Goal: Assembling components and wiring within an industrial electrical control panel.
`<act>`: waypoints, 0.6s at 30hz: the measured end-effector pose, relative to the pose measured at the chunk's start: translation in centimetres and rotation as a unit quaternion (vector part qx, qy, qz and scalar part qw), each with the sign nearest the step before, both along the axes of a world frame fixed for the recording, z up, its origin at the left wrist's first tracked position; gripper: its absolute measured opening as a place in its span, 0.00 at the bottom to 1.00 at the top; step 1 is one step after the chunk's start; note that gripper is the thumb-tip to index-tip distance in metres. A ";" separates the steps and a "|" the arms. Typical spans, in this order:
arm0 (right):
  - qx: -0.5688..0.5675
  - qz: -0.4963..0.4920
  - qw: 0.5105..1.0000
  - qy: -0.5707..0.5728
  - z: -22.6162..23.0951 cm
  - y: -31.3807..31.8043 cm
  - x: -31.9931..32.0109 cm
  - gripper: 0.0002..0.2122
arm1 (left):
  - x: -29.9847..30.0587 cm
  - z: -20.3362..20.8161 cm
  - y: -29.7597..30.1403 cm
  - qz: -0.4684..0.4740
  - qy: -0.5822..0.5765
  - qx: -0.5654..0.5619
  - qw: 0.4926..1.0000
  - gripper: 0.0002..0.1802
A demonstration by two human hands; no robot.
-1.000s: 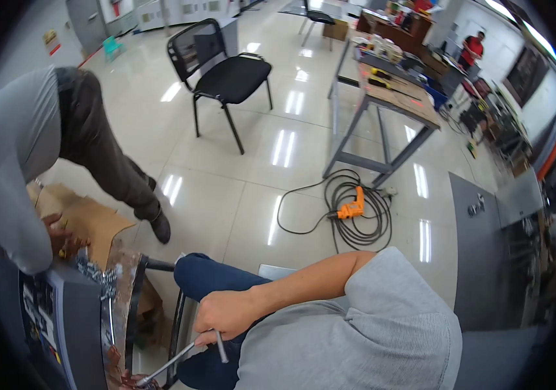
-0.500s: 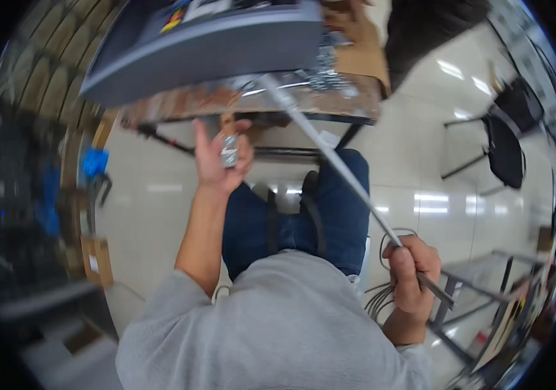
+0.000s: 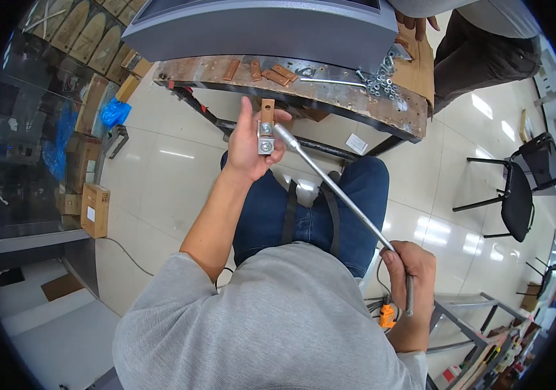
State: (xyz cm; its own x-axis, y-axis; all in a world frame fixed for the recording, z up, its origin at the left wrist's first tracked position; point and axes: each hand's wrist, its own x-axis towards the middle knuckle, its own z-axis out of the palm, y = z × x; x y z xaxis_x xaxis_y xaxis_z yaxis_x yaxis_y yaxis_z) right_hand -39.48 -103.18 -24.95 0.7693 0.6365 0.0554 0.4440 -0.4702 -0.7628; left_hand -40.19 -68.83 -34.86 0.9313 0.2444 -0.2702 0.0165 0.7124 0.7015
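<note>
My left hand (image 3: pixel 244 148) is out in front of the workbench, palm up. Across its fingers lies a flat copper bar (image 3: pixel 267 110) with a hole near its top end, joined to a silver metal bracket (image 3: pixel 265 147) with bolt heads on it; the thumb stands free at its left. My right hand (image 3: pixel 414 270), low at the right, is wrapped round the bent handle of a long socket wrench (image 3: pixel 346 200). The shaft slants up to the left, and its socket end sits close beside the bracket; whether they touch I cannot tell.
A grey metal cabinet (image 3: pixel 258 36) stands on the worn bench (image 3: pixel 190 70). Loose copper bars (image 3: pixel 275 77), a metal rod (image 3: pixel 330 82) and several nuts and bolts (image 3: pixel 382 81) lie along its front. Another person's leg (image 3: pixel 479 55) is at the far right, near a black chair (image 3: pixel 518 201).
The wrench's socket end has come down from the bench edge to beside the bracket. The cabinet, bench and my left hand now appear farther right, and the picture is sharper.
</note>
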 end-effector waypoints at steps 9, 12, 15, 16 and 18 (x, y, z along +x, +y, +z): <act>-0.068 0.094 0.969 -0.218 -0.7 0.1 1.7 0.09 | -0.1 1.4 -0.7 0.032 0.087 0.285 0.954 0.38; -0.084 0.119 0.943 -0.298 -0.9 0.4 2.6 0.14 | -0.4 1.5 -0.6 0.014 0.112 0.385 0.916 0.37; -0.089 0.134 0.936 -0.314 -0.9 0.8 3.3 0.14 | -1.0 1.5 0.3 0.015 0.128 0.389 0.912 0.37; -0.082 0.146 0.939 -0.299 -1.1 0.8 3.5 0.13 | -1.1 1.8 1.0 0.010 0.155 0.412 0.898 0.38; -0.075 0.158 0.943 -0.284 -1.7 1.0 3.5 0.12 | -1.2 2.3 1.2 0.023 0.203 0.377 0.903 0.42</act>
